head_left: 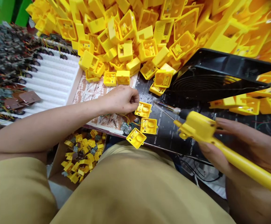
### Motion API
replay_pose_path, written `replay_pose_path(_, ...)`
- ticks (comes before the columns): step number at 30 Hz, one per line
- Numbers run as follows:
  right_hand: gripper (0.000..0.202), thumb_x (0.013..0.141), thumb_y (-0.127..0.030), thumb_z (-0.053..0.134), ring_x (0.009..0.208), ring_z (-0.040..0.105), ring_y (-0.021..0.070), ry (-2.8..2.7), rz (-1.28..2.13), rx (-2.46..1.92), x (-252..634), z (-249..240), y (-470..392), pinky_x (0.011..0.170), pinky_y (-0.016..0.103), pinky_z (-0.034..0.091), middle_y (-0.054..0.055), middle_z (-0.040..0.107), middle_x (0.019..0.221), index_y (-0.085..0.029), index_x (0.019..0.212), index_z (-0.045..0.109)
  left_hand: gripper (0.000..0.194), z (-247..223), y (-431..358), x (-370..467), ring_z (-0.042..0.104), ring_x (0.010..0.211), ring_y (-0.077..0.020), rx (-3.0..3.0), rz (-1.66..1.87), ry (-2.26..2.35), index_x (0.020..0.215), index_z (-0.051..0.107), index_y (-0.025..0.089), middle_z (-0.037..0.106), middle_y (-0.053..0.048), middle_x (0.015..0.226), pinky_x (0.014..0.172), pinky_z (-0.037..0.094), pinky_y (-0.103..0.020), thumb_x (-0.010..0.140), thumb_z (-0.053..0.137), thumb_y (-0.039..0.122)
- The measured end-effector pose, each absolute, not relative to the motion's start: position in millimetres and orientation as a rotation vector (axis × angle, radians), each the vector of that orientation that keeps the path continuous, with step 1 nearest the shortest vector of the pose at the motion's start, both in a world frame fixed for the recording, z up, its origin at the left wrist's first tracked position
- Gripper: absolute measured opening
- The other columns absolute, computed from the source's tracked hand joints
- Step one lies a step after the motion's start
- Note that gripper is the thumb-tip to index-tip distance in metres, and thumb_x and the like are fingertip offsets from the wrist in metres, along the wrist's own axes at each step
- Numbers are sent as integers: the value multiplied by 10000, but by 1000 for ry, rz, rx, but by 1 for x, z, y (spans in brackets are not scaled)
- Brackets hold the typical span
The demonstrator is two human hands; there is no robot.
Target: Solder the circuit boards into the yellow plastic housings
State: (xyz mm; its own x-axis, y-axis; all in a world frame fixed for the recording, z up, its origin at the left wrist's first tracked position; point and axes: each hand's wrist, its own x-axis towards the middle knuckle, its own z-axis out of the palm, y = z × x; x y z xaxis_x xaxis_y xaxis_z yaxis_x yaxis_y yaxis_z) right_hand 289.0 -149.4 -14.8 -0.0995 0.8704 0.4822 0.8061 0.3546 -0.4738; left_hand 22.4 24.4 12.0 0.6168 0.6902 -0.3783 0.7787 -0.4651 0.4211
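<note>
My left hand (126, 99) is closed, its fingertips at the left edge of a small open yellow plastic casing (146, 109). Just below lie a second casing (148, 125) and a third casing (136, 138), with thin wires and a small grey part (126, 127) beside them. My right hand (245, 135) is wrapped round the handle of a yellow soldering gun (200, 126). Its metal tip and a thin feed tube point left towards the casings, apart from them. What lies inside the curled left fingers is hidden.
A large heap of yellow casings (126, 28) covers the back of the bench. A black fan (219, 74) stands right of centre. At left are a ribbed white foam sheet (53, 81) and piled wired parts (7, 53). A cardboard box (57, 165) of wired casings sits below.
</note>
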Motion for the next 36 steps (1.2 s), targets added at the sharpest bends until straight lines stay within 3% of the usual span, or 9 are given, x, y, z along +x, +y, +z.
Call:
replay_pose_path(6,311,819,-213,797,671,713,148,-1926,98,-1230,260,-25,-131,545,235,575,-2,750,858,-223,1089,644,155,8,29,27,602,687,-142,2326,-288,1196,880,744,143,701,-31,775,690,415,-260,816,606,169)
replay_pose_path(11,192,845,-218,775,601,690,122,-1998,58,-1137,250,-22,-119,472,192,536,-21,713,749,-224,899,591,186,11,27,29,637,756,-175,2387,-364,1205,929,749,159,712,-45,824,692,414,-276,832,593,192)
replay_pose_path(20,198,821,-149,780,623,672,102,-2131,97,-1016,249,-9,-114,548,185,538,-9,692,752,-201,868,596,189,10,26,31,644,769,-210,2496,-393,1180,883,744,187,681,-40,739,725,432,-313,802,573,199)
replay_pose_path(23,105,930,-255,678,652,678,110,-2107,136,-1172,257,-9,-120,564,207,531,2,696,767,-215,865,606,188,11,27,32,642,755,-204,2512,-408,1172,873,741,189,677,-37,732,709,425,-308,798,569,199)
replay_pose_path(25,189,989,-342,589,639,672,115,-2053,135,-1299,261,-11,-123,537,217,509,10,693,751,-230,837,606,187,12,27,32,643,761,-206,2527,-416,1160,870,740,191,680,-36,740,703,421,-309,797,568,199)
replay_pose_path(30,202,989,-368,580,605,655,116,-2017,159,-1282,260,-13,-121,497,224,504,6,691,726,-254,824,605,186,12,28,34,649,772,-209,2531,-459,1170,883,741,200,679,-29,742,689,410,-307,809,571,215)
replay_pose_path(34,156,971,-386,613,599,661,114,-2008,87,-1265,265,-20,-122,491,213,506,4,710,764,-242,910,608,218,16,27,29,657,856,-215,2615,-399,1136,984,735,208,710,-37,900,692,408,-302,829,587,245)
replay_pose_path(36,194,926,-392,678,611,675,127,-1953,87,-1372,269,-27,-128,503,224,515,2,728,810,-246,1042,627,237,22,24,23,650,926,-212,2716,-275,1074,1041,730,225,704,-43,1028,720,411,-300,859,584,260)
